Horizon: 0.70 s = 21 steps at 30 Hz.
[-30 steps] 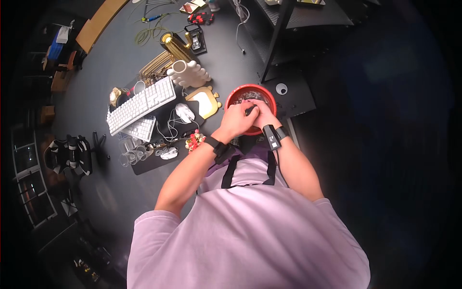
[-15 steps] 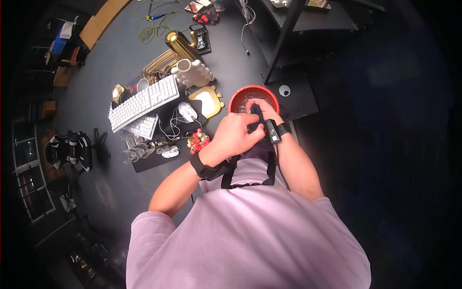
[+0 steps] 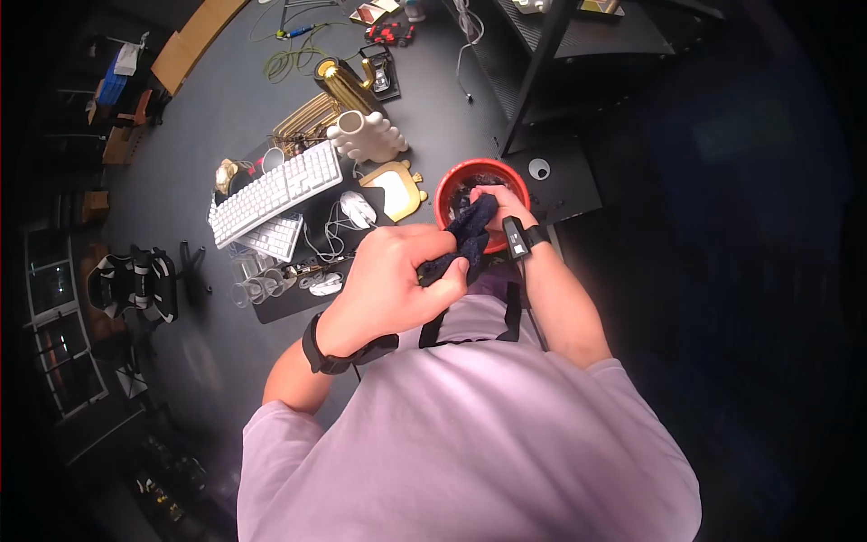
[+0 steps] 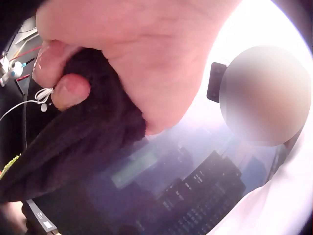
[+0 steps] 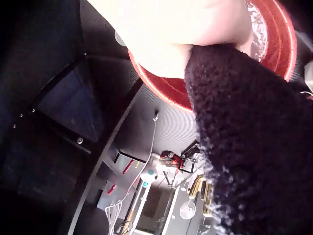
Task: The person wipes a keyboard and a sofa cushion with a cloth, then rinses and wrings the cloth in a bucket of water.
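A dark blue, fuzzy cloth (image 3: pixel 472 237) stretches between both hands, bunched into a rope-like length. My left hand (image 3: pixel 388 280) grips its near end, thumb and fingers curled round it, to the left of the red basin and closer to the body. Over the basin (image 3: pixel 476 164), my right hand (image 3: pixel 508 210) holds the other end. Seen from the left wrist, the cloth (image 4: pixel 93 115) passes out between palm and fingertips. In the right wrist view its coarse pile (image 5: pixel 254 137) fills the right side, and the fist hides the gripped end. Water glints inside the basin.
Left of the basin lie a yellow-framed mirror (image 3: pixel 396 192), a white mouse (image 3: pixel 358 210) and a white keyboard (image 3: pixel 275 190). A knobbly white vase (image 3: pixel 368 137) and a gold cactus ornament (image 3: pixel 343 84) stand further back. A black-framed shelf (image 3: pixel 533 72) rises behind the basin.
My left hand has come out of the basin and moved left and toward the body, drawing out the cloth. My right hand has stayed over the basin.
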Motion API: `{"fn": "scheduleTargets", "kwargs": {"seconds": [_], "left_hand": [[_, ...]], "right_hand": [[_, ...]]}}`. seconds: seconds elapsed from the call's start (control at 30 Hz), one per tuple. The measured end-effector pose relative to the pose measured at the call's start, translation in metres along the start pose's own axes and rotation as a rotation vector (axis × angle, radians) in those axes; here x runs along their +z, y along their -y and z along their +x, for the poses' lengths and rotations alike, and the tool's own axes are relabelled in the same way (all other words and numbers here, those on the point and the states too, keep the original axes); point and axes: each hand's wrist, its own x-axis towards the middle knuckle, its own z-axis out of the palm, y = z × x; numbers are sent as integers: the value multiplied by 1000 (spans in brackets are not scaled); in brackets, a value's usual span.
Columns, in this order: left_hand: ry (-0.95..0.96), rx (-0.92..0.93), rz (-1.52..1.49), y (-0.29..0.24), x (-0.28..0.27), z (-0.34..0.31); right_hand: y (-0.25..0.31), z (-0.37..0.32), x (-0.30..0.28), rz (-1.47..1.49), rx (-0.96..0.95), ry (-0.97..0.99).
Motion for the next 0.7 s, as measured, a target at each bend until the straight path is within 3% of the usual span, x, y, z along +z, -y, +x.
{"fn": "scheduleTargets", "kwargs": {"seconds": [0.1,0.17,0.27,0.33,0.4,0.47,0.53,0.57,0.6,0.7], "left_hand": [[28,13,42,-6,-5,-7],[56,113,58,-12,-6,-10],[109,148,136,-13,-16,-12],[143,165,162,-11,-22,-14],[178,184,185,-10,-28,-15],[242,254,230,-12,-36,-12],[264,238,238,-16,-42,-7],[283,221,249,-16,-45,-4],[257,213,166,-13,-45,2],[303,44,-94,11,-45,21]], "right_hand": [[-4,-4,7,63,50,-99],[-4,-9,4,56,170,51],[-5,-4,1,4,196,53],[-6,-5,-1,-18,180,38],[-13,-16,2,-204,29,-74],[-20,-28,7,-148,-23,-90],[-24,-34,7,-331,-3,18],[-19,-15,-8,-327,-41,-36],[-21,-39,4,-333,-39,-34],[-25,-94,15,-570,34,261]]}}
